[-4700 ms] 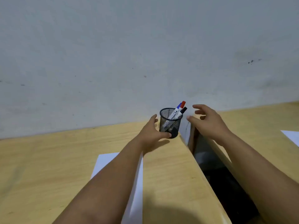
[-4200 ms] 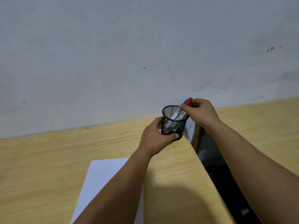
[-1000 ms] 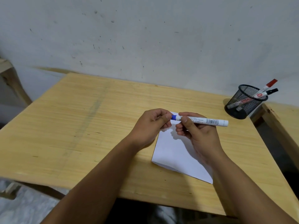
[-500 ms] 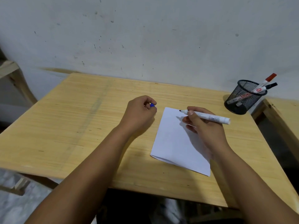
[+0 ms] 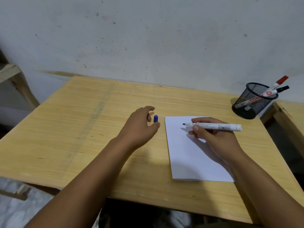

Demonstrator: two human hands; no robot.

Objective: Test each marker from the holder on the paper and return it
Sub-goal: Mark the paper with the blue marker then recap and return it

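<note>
One cap (image 5: pixel 155 118) btwn L hand (image 5: pixel 141 127) fingers

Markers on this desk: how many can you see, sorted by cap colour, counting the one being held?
Blue: 1, the uncapped marker in the right hand; its blue cap stands by the left hand.
Red: 1, the red-capped marker in the mesh holder.
Black: 1, the black-capped marker in the holder.
Total: 3

The pale grained wooden table (image 5: pixel 98 129) looks smooth and matt. The flat white paper sheet (image 5: pixel 189 155) is matt; at two o'clock from it, the round black wire-mesh holder (image 5: pixel 251 102) looks like metal. The small blue cap (image 5: pixel 155 118) looks like smooth plastic.
</note>
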